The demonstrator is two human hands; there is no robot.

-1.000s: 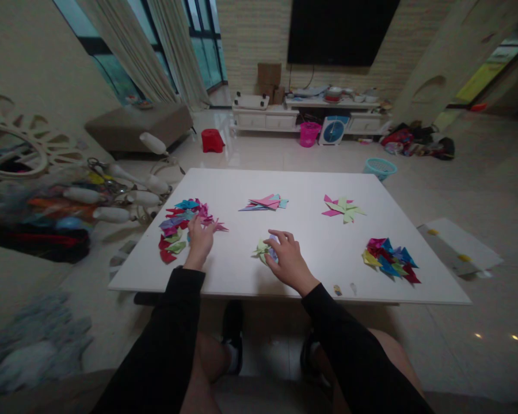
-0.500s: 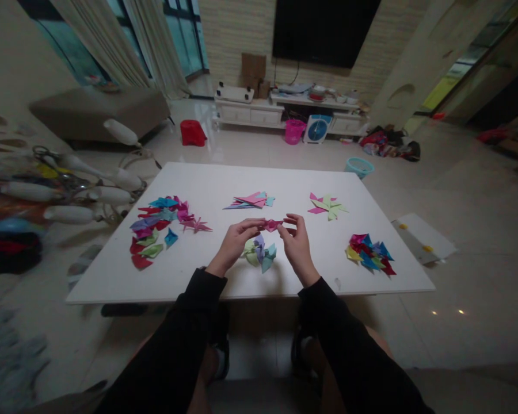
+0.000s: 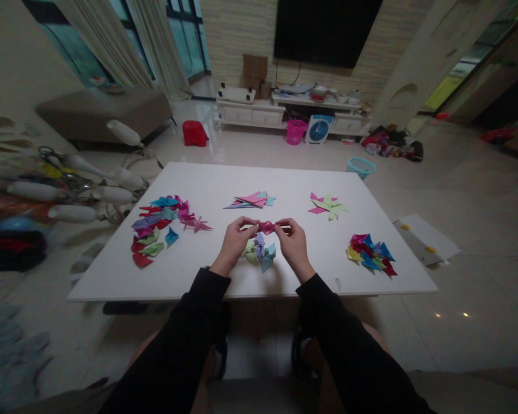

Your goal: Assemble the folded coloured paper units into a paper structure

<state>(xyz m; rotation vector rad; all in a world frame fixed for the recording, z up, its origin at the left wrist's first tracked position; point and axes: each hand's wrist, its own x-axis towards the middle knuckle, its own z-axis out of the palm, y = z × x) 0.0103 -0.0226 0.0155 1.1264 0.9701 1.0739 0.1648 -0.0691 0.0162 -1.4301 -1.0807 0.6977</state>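
Both hands meet above the middle of the white table (image 3: 207, 184). My left hand (image 3: 235, 241) and my right hand (image 3: 292, 241) each pinch one end of a small pink folded paper piece (image 3: 266, 226). Just under the hands lies a partly built paper star (image 3: 260, 254) in green, purple and teal. A loose pile of folded paper pieces (image 3: 157, 225) in many colours lies at the left of the table.
Two finished paper stars lie further back, one pink and blue (image 3: 251, 200), one green and pink (image 3: 328, 206). Another pile of coloured pieces (image 3: 371, 253) sits at the right. A lamp with white arms (image 3: 90, 190) stands left of the table. Stools and baskets dot the floor behind.
A second ago my left hand was at the left pile and my right hand rested on the small star. Both hands have since come together, gripping the pink piece, and closed more tightly on it.
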